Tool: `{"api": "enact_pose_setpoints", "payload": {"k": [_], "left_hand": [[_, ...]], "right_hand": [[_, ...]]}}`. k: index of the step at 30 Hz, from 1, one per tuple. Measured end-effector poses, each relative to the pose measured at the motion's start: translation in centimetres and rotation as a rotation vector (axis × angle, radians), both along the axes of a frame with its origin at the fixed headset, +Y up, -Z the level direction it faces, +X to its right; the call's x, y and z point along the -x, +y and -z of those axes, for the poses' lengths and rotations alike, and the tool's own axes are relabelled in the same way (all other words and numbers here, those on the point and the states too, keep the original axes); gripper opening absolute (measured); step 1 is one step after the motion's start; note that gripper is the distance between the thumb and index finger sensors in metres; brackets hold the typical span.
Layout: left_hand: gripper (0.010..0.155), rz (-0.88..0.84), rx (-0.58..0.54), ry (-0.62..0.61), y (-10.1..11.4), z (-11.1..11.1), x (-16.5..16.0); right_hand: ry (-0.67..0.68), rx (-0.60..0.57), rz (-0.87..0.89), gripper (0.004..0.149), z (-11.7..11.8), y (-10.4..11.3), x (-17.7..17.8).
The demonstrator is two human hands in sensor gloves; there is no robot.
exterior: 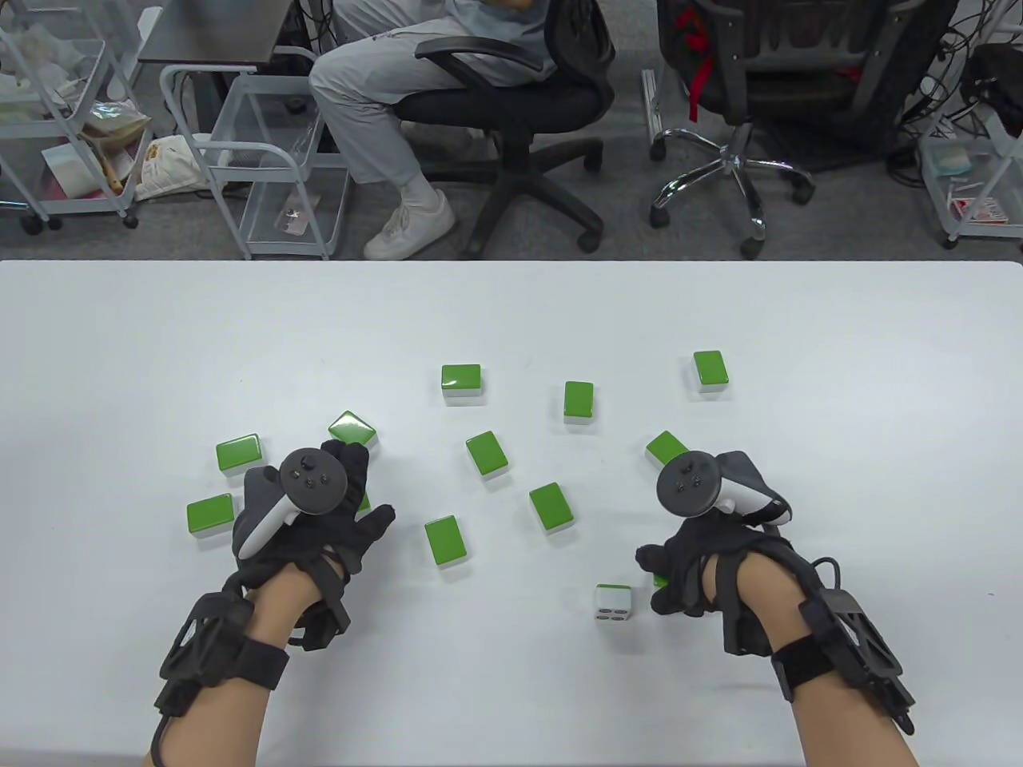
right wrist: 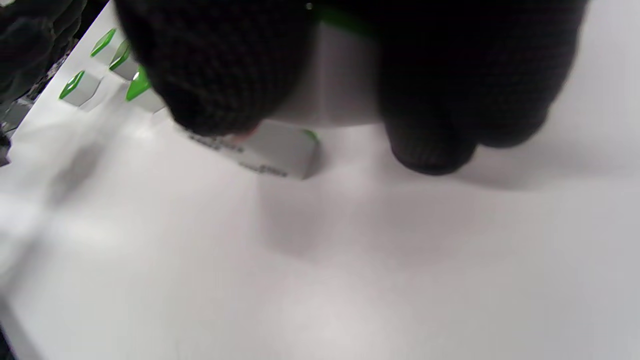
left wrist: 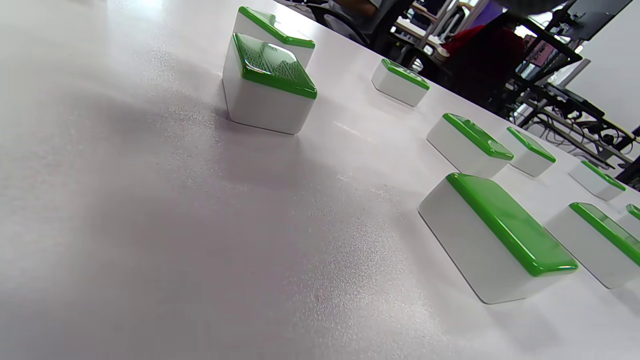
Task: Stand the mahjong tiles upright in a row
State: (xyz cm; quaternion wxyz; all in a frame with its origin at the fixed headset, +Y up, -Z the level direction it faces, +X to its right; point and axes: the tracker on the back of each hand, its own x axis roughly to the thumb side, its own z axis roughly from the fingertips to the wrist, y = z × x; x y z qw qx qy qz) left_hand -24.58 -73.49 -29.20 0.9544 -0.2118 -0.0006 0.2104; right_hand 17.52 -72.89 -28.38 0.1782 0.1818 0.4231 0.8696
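Toward the near right of the table (exterior: 96,335), just one upright tile (exterior: 612,603) so far, standing on end with its dotted face turned toward the near edge. Just beside it, the right hand (exterior: 695,571), curled down over a held tile (right wrist: 330,75) (only a sliver of green back showing past the knuckles in the table view). Seen from the right wrist view: fingers (right wrist: 220,65) clamped on either side of the white body, green back uppermost, lower edge at or very near the surface; impossible to say whether touching.

Over on the other side, the left hand (exterior: 308,519), low among the flat tiles (exterior: 461,377), palm down, thumb splayed, a scrap of green peeking out beneath. Cannot tell whether pinching that tile or merely resting over it, with no fingers in the left wrist view.

Judged as early going: second piece of the row in hand, not yet stood up. Many more lying green side up, scattered across the middle and left.

Calls next for tipping the held tile onto its short end, lining it up beside the upright one, face the same way, close but without a nudge. Then easing the fingers off straight upward, so as not to drag either piece over.
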Motion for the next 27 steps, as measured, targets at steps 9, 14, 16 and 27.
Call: {"api": "enact_pose_setpoints", "payload": {"k": [9,14,16,27], "left_hand": [[0.087,0.004,0.009,0.003,0.0,0.0,0.1],[0.087,0.004,0.010,0.000,0.0,0.0,0.1],[0.087,0.003,0.010,0.002,0.0,0.0,0.2],[0.088,-0.003,0.003,0.000,0.1,0.1,0.2]], "right_hand": [[-0.051,-0.028,0.028,0.060,0.7,-0.7,-0.2],[-0.102,-0.049,0.054,0.056,1.3,-0.8,-0.5],[-0.107,-0.047,0.066,0.055,1.3,-0.9,-0.5],[-0.163,-0.146,0.110,0.061,1.4,2.5,-1.9]]}}
